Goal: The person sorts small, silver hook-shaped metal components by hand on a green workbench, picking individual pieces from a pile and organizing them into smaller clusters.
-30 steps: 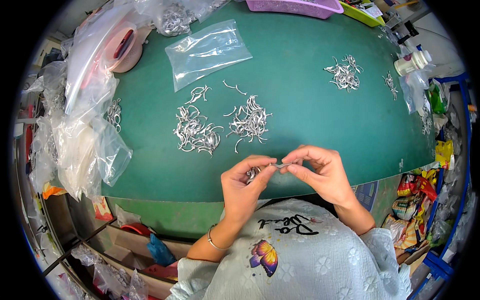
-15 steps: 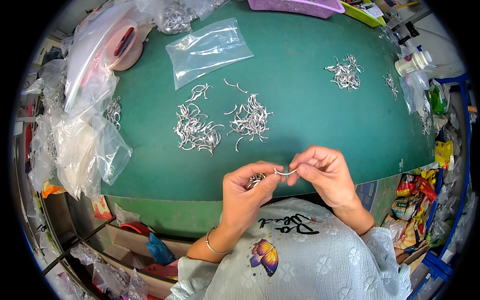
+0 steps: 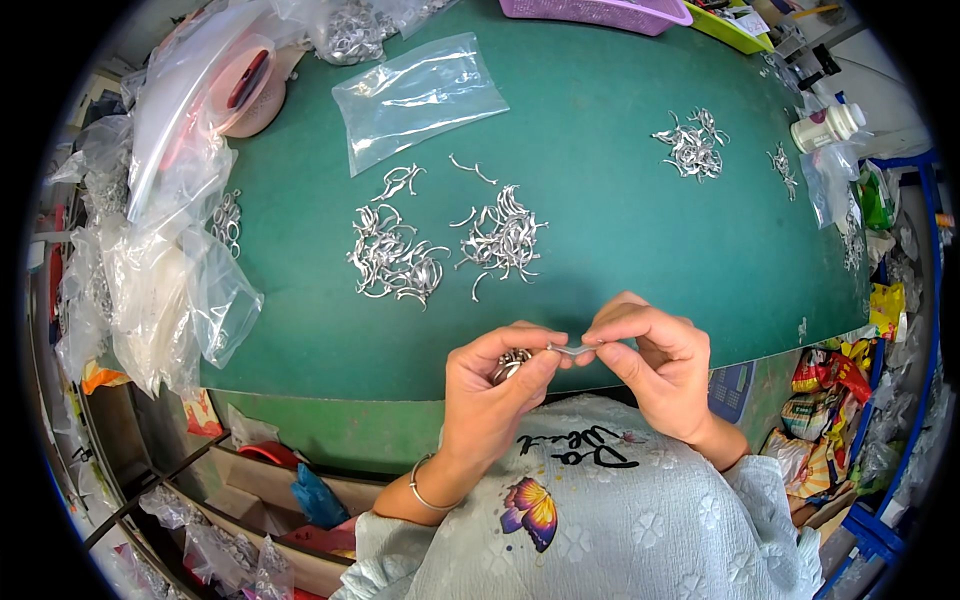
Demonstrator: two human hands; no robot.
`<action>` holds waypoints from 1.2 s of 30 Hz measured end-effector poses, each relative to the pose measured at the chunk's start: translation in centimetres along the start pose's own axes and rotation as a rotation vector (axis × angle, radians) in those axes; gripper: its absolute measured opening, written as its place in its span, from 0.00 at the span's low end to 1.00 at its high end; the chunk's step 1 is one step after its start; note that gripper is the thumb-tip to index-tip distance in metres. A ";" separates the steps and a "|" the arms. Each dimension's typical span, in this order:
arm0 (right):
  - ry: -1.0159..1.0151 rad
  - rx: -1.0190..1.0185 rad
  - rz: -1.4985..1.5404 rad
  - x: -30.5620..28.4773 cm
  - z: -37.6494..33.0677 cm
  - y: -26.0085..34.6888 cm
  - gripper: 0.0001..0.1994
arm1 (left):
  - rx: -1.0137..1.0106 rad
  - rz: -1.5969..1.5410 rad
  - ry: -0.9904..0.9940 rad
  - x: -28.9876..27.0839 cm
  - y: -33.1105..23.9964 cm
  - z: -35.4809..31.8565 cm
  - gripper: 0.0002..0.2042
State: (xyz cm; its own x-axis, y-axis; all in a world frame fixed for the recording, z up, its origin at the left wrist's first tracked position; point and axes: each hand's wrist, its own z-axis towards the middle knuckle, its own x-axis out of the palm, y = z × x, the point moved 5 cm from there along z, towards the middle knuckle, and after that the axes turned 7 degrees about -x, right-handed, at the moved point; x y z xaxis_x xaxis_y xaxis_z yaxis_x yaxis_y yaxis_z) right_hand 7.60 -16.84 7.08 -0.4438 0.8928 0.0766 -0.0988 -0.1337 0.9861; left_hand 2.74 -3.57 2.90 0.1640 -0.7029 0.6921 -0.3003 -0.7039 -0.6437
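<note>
A thin, curved silver metal piece [image 3: 571, 350] spans the gap between my two hands at the table's near edge. My left hand [image 3: 485, 390] pinches one end between thumb and forefinger. Several more silver pieces [image 3: 512, 364] are tucked inside the curled fingers of that hand. At the other end, the thumb and fingers of my right hand [image 3: 668, 370] are closed on the piece. Beyond my hands lie two loose heaps of similar curved pieces, a left heap [image 3: 385, 262] and a middle heap [image 3: 505, 240]. A smaller heap [image 3: 693, 148] is farther off to the right.
The green table [image 3: 600, 200] bears a clear plastic bag [image 3: 420, 100] behind the heaps. Plastic bags [image 3: 150, 290] and a pink basket [image 3: 255, 115] crowd the left side. At the far edge stands a purple basket [image 3: 600, 12]; a white bottle [image 3: 828, 127] is at right.
My right hand has shifted slightly right, its fingers now closer to the end of the curved piece. The piece has turned a little. My left hand stays nearly still, and the heaps are unchanged.
</note>
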 end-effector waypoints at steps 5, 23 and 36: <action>-0.007 0.012 -0.007 0.0 0.0 0.1 0.05 | -0.011 -0.014 0.002 -0.1 0.0 -0.2 0.06; 0.117 0.392 0.243 0.4 0.3 -4.0 0.09 | -0.245 -0.393 0.089 0.1 0.7 0.1 0.06; 0.092 -0.247 -0.983 0.5 4.9 -9.0 0.09 | -0.381 -0.436 0.009 -1.3 2.7 0.8 0.04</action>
State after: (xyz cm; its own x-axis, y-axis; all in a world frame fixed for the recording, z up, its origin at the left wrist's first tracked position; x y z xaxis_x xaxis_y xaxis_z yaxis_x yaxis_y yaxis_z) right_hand 12.67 -13.08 -1.01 -0.1330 0.6200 -0.7733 -0.6333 0.5469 0.5475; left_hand 2.44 -4.68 0.01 0.3413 -0.3539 0.8708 -0.5244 -0.8405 -0.1361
